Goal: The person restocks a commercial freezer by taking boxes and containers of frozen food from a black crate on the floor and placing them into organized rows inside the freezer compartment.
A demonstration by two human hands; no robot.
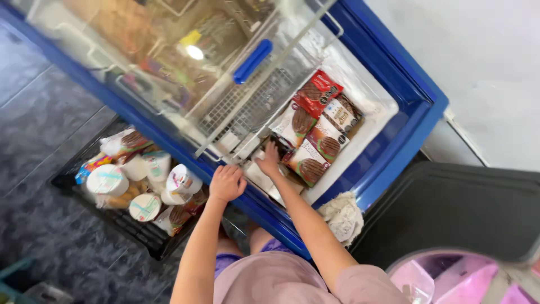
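Down inside the freezer, sorting ice-cream packets.
My right hand, fingers spread, touches a packet; left hand curled on the rim; tubs wait in the crate.

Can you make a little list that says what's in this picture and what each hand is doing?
place: blue chest freezer with a sliding glass lid
inside: red and white wrapped ice-cream packets showing brown biscuit rounds
left hand: closed, resting on the freezer's front edge
right hand: fingers spread, reaching in, touching packets
floor: black crate of white round tubs
nearby: crumpled white cloth on the freezer corner
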